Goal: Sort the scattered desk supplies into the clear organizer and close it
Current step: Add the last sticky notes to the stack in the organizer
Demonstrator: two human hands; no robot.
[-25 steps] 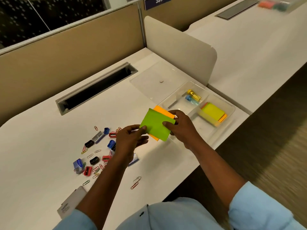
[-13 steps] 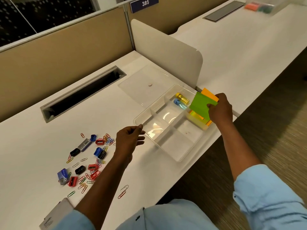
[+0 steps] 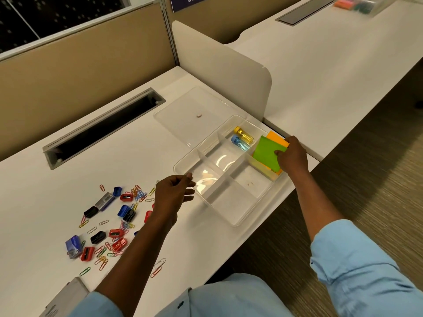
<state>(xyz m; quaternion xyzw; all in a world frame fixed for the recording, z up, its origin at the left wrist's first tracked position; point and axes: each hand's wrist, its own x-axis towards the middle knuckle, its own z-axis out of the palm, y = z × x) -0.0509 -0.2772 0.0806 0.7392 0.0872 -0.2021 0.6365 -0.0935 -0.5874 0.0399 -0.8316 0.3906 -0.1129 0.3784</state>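
Green over orange: my right hand (image 3: 294, 156) pinched the sticky notes (image 3: 266, 154), thumb on the green face. It held them tilted over the end compartment of the clear organizer (image 3: 231, 202), at centre right of the frame. Their lower edge was down inside the compartment walls, above a yellow pad (image 3: 257, 164) already lying there (whether they touched it I could not tell).

My left hand (image 3: 174, 193) hung loose and held nothing, fingers lightly curled beside the organizer's left corner; one fingertip may have brushed the rim.

By my reckoning the sort was only begun. Two small tubes, yellow (image 3: 243, 135) and blue (image 3: 239, 143), lay in the compartment next to the notes, and the remaining sections looked bare.

Most of the work sat at lower left of the frame. Coloured paper clips (image 3: 138, 195), red, blue and black sharpeners (image 3: 126, 197), a small staple box (image 3: 105, 200) and a bluish packet (image 3: 73, 244) were scattered on the white desk (image 3: 91, 156). A grey box (image 3: 64, 298) lay at the bottom edge.

The lid (image 3: 190, 110) lay flat just behind the organizer, off and waiting for last.
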